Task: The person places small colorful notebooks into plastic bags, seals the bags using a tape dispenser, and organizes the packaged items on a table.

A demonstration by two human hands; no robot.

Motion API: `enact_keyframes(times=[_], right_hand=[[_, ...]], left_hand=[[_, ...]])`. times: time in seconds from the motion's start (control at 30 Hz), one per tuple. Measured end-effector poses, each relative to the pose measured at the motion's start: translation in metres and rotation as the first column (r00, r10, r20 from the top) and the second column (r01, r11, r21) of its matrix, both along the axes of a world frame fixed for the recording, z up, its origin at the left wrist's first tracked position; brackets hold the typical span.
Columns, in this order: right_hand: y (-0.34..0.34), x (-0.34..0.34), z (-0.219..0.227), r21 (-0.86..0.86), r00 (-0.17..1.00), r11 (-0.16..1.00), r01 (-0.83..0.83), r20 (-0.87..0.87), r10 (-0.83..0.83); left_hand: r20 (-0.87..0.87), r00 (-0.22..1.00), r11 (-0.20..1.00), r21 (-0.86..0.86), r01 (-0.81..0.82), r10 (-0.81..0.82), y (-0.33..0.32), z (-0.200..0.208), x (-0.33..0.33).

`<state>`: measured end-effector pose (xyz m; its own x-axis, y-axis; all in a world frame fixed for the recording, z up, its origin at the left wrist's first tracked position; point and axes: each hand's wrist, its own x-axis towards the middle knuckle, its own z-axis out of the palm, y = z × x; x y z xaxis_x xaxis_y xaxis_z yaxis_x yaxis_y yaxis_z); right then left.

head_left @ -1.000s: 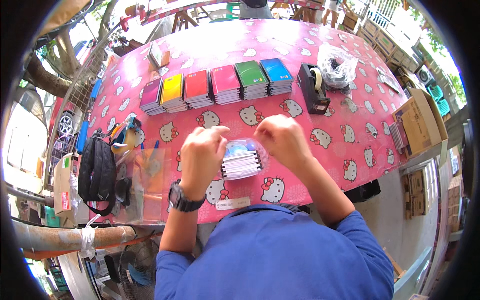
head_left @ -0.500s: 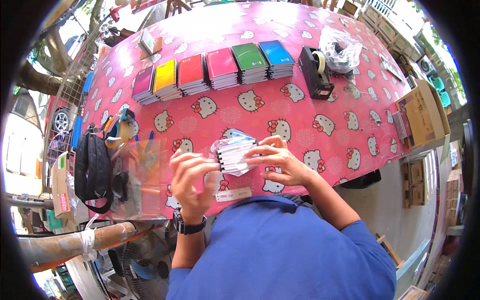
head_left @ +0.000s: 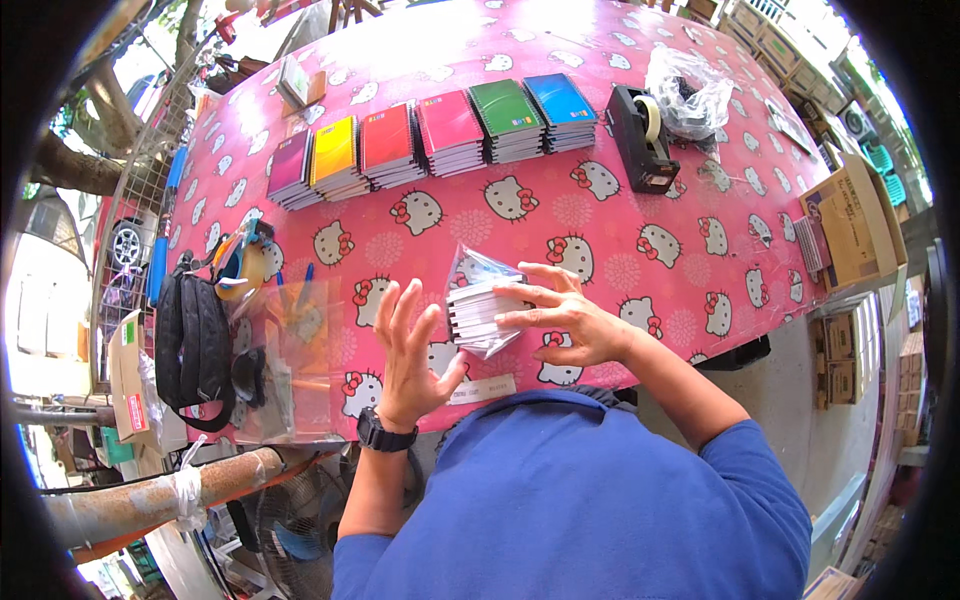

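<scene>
A bundle of small spiral notebooks in a clear plastic bag sits in front of me, page edges showing. At its right side, my right hand has its fingers spread, and the fingertips rest on the bundle. My left hand, with a black watch on the wrist, is raised just left of the bundle. Its fingers are apart and nothing is in them. A white printed strip lies by the table's near edge. Beyond the bundle stands a row of notebook stacks in purple, yellow, red, pink, green and blue.
A black tape dispenser and a crumpled clear bag stand at the far right. On the left are a black bag, tape rolls and clear plastic sheets. A cardboard box stands at the right edge.
My left hand has moved slightly right and its fingers now point up, spread. My right hand stays at the bundle. The view has shifted a little.
</scene>
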<state>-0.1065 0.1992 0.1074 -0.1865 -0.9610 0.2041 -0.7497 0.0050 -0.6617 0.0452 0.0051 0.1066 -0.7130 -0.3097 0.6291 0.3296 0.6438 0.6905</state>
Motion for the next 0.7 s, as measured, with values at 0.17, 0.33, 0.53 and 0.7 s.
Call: enact_keyframes(times=[0.17, 0.33, 0.53, 0.7], right_hand=[[-0.001, 0.001, -0.001, -0.013, 0.998, 1.000, 0.022, -0.051, -0.023], [-0.001, 0.003, 0.011, 0.052, 0.986, 0.998, 0.047, -0.164, -0.038], [-0.005, -0.001, 0.012, 0.097, 0.980, 0.995, -0.001, -0.200, 0.021], [-0.008, -0.002, 0.015, 0.142, 0.983, 0.989, -0.041, -0.170, 0.065]], left_hand=[[0.279, 0.958, 0.807, -0.548, 0.220, -0.072, -0.010, 0.046, -0.013], [-0.021, 0.997, 0.979, -0.188, -0.073, 0.071, -0.038, 0.040, 0.012], [0.418, 0.906, 0.946, -0.264, 0.191, -0.066, -0.024, -0.014, 0.021], [0.481, 0.875, 0.901, -0.355, 0.248, -0.051, -0.024, -0.006, 0.012]])
